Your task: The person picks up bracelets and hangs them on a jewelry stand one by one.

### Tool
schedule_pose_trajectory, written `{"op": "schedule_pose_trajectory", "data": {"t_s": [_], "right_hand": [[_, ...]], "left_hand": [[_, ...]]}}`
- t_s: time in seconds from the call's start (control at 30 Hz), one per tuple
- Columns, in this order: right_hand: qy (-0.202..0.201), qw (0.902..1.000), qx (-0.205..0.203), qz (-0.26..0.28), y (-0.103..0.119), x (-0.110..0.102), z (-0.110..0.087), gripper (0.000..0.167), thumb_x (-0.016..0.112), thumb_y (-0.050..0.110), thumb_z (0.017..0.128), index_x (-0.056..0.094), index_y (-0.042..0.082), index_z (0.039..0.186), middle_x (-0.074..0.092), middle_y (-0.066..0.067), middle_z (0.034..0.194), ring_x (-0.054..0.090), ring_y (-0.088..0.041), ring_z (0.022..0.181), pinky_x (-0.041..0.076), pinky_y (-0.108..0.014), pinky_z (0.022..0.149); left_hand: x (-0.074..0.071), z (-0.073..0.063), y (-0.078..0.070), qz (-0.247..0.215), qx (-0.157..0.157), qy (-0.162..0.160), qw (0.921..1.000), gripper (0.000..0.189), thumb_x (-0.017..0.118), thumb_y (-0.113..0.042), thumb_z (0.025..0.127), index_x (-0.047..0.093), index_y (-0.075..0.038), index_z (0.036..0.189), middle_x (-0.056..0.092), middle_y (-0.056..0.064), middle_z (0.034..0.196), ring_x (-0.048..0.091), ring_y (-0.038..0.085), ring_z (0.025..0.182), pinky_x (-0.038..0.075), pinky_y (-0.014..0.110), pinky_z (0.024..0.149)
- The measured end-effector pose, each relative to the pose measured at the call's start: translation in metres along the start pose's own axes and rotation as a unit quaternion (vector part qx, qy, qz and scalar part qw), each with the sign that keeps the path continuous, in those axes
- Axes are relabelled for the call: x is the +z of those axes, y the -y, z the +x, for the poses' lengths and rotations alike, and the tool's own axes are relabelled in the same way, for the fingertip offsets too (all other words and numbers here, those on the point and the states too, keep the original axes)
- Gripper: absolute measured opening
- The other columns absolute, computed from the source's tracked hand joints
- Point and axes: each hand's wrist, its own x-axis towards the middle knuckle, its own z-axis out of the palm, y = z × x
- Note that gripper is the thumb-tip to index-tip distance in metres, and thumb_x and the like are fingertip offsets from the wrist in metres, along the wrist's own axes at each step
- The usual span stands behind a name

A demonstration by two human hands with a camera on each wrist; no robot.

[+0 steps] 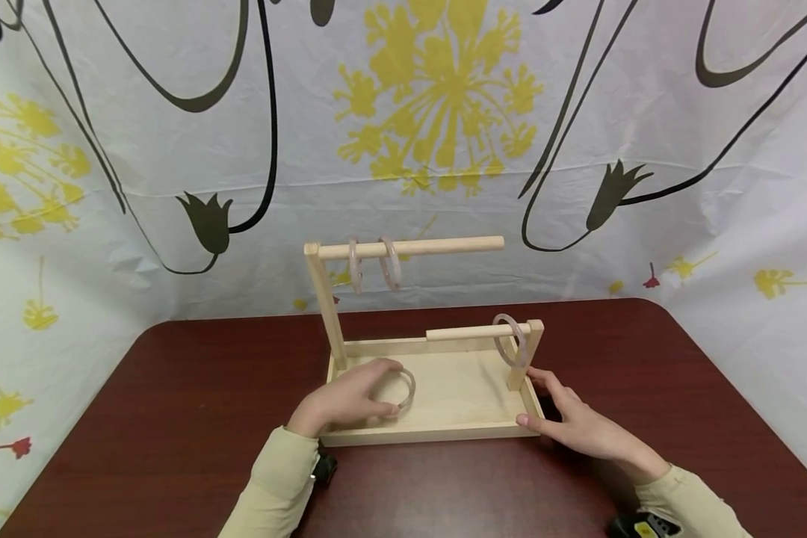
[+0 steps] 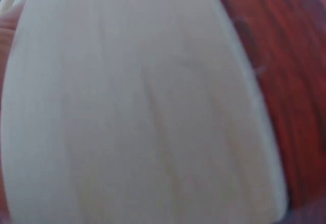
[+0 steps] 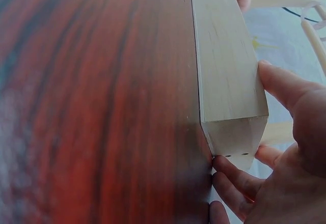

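A pale wooden stand has a shallow tray base, a tall bar and a lower bar. My left hand reaches into the tray's left part and holds a pale bangle between thumb and fingers. Around the tray's front right corner, my right hand grips the stand, thumb at the rim and fingers against the outer end wall, as the right wrist view shows. Two pinkish bangles hang from the tall bar. Another bangle hangs on the lower bar, by its post.
The stand sits on a dark red-brown table. Behind it hangs a white cloth with yellow and dark flower prints. Close up, the tray's front wall fills much of the left wrist view.
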Motion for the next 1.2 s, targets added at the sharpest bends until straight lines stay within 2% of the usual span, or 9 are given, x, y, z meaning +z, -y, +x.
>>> {"op": "schedule_pose_trajectory", "data": {"t_s": [0.23,0.37,0.67,0.77,0.93,1.0,1.2], "right_hand": [[-0.005,0.9999,-0.015,-0.004,0.001,-0.001,0.000,0.072,0.069,0.028,0.091,0.031,0.005,0.146,0.046,-0.020,0.135,0.040,-0.042,0.123,0.036,-0.060,0.089],[-0.003,0.9999,-0.010,-0.004,0.001,-0.001,0.001,0.072,0.069,0.028,0.091,0.030,0.005,0.146,0.046,-0.020,0.135,0.040,-0.043,0.123,0.036,-0.060,0.089],[0.000,1.0000,0.001,-0.004,0.002,-0.001,0.000,0.073,0.069,0.030,0.090,0.030,0.006,0.146,0.045,-0.021,0.136,0.038,-0.044,0.124,0.036,-0.061,0.089],[-0.002,1.0000,-0.003,-0.003,0.001,0.000,0.000,0.072,0.070,0.030,0.090,0.030,0.006,0.146,0.046,-0.020,0.134,0.040,-0.043,0.123,0.036,-0.061,0.088],[-0.001,1.0000,-0.006,-0.004,0.000,-0.001,0.000,0.072,0.070,0.029,0.090,0.030,0.006,0.146,0.047,-0.020,0.134,0.040,-0.043,0.123,0.037,-0.060,0.088],[0.002,1.0000,-0.005,-0.004,0.000,-0.001,0.000,0.072,0.069,0.029,0.090,0.030,0.006,0.146,0.046,-0.020,0.135,0.039,-0.043,0.123,0.037,-0.061,0.088],[0.004,1.0000,-0.005,-0.006,0.000,-0.002,0.002,0.072,0.069,0.031,0.091,0.030,0.005,0.146,0.043,-0.021,0.137,0.038,-0.044,0.125,0.036,-0.061,0.089]], "left_hand": [[-0.003,0.001,-0.001,-0.028,0.018,-0.017,0.9993,0.055,0.071,-0.019,0.088,0.049,0.002,0.133,0.055,0.017,0.129,0.055,0.028,0.109,0.046,0.040,0.088],[-0.004,0.002,0.000,-0.058,0.022,-0.027,0.9977,0.054,0.070,-0.018,0.089,0.048,0.003,0.134,0.053,0.018,0.130,0.054,0.031,0.113,0.046,0.043,0.090],[-0.005,0.001,-0.002,-0.106,-0.009,-0.036,0.9937,0.057,0.070,-0.016,0.087,0.046,-0.006,0.137,0.050,0.009,0.136,0.049,0.032,0.124,0.042,0.044,0.098],[-0.005,0.001,-0.003,-0.135,-0.012,-0.035,0.9901,0.057,0.070,-0.014,0.087,0.045,-0.008,0.138,0.048,0.010,0.138,0.047,0.032,0.125,0.043,0.045,0.098],[-0.004,0.006,-0.005,-0.188,0.007,-0.043,0.9813,0.055,0.071,-0.009,0.087,0.045,-0.006,0.136,0.046,0.015,0.137,0.045,0.034,0.127,0.043,0.046,0.098],[-0.004,0.008,-0.006,-0.196,0.018,-0.051,0.9791,0.055,0.072,-0.008,0.086,0.046,-0.006,0.135,0.046,0.017,0.136,0.046,0.035,0.126,0.043,0.045,0.098],[-0.006,0.010,-0.013,-0.203,0.029,-0.090,0.9746,0.056,0.073,-0.006,0.084,0.046,-0.008,0.133,0.048,0.010,0.134,0.048,0.033,0.124,0.046,0.041,0.095]]}}
